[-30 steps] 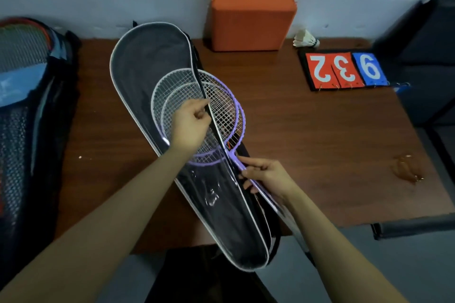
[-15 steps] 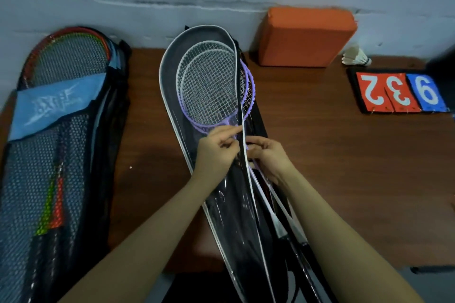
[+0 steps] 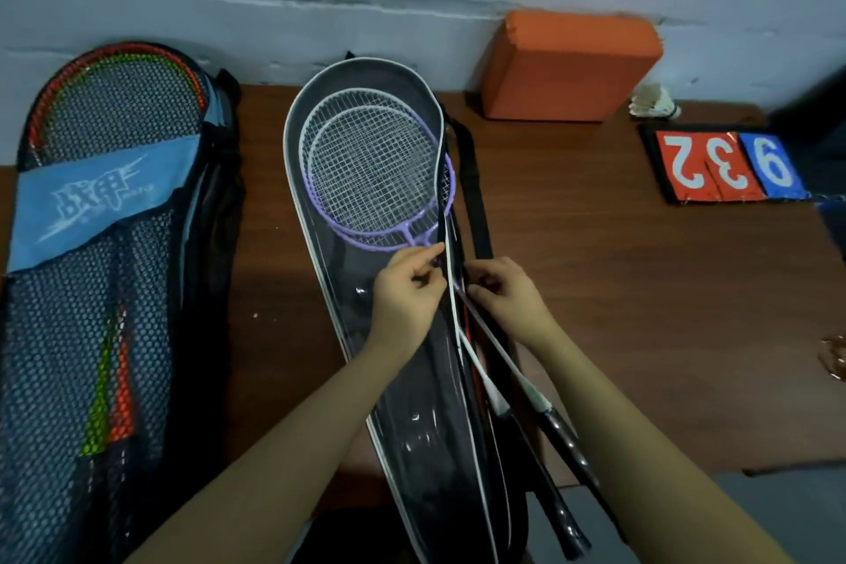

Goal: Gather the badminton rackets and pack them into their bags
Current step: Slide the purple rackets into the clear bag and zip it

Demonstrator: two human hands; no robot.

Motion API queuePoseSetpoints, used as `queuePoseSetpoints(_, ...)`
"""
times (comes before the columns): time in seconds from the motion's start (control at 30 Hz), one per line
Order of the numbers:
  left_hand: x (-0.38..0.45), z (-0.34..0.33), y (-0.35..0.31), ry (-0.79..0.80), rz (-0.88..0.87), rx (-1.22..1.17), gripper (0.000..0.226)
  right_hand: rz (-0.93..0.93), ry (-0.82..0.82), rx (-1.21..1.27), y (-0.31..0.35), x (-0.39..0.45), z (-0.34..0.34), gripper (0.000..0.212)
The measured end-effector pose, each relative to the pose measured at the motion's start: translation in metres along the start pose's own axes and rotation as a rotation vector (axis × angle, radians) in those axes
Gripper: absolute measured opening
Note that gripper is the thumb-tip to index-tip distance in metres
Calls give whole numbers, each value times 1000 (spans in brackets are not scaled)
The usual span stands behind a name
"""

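A black racket bag with white piping (image 3: 425, 426) lies lengthwise in the middle of the wooden table (image 3: 641, 311). Two white-and-purple rackets (image 3: 371, 169) lie with their heads inside it, under its clear front; their black handles (image 3: 567, 440) stick out at the lower right. My left hand (image 3: 407, 293) pinches the bag's open edge just below the racket heads. My right hand (image 3: 503, 293) pinches the opposite edge beside it. At the left lies a second bag (image 3: 91, 289) of dark mesh with a blue band, holding red and green rackets.
An orange block (image 3: 567, 64) stands against the wall at the back. A shuttlecock (image 3: 654, 105) and a flip scoreboard (image 3: 728, 167) showing 2, 3, 9 lie at the back right. The black bag's strap (image 3: 476, 197) trails along its right side.
The rackets have slid up into the bag's head end. Both hands have come together on the bag's open edge below the racket heads. The view has shifted left, showing the mesh bag fully.
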State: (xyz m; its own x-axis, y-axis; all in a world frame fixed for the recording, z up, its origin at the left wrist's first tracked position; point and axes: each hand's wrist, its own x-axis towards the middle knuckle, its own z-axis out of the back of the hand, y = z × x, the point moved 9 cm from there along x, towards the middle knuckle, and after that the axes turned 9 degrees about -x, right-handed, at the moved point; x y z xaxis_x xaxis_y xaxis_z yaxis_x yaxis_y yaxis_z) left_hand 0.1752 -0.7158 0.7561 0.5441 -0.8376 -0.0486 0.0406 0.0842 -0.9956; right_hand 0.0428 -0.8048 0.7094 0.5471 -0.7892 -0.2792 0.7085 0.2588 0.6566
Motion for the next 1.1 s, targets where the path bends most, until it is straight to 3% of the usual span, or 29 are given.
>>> queuePoseSetpoints(0.1, -7, -15, 7, 15, 34, 125, 36, 43, -74, -106, -13, -37, 12, 33)
queuePoseSetpoints(0.23, -36, -46, 16, 135, 31, 418, 57, 59, -97, -189, -39, -89, 22, 32)
queuePoseSetpoints(0.4, -109, -72, 16, 153, -164, 701, 56, 58, -68, -341, -71, -142, 33, 31)
queuePoseSetpoints(0.6, -173, -77, 47, 122, 87, 949, 60, -2, 73, -411, -114, -182, 18, 41)
queuePoseSetpoints(0.87, -196, -79, 53, 93, 129, 876, 50, 40, 23, -174, -113, -195, 14, 29)
queuePoseSetpoints(1.1, -184, -62, 58, 36, 150, 622, 46, 12, -35, -3, -104, -205, 2, 21)
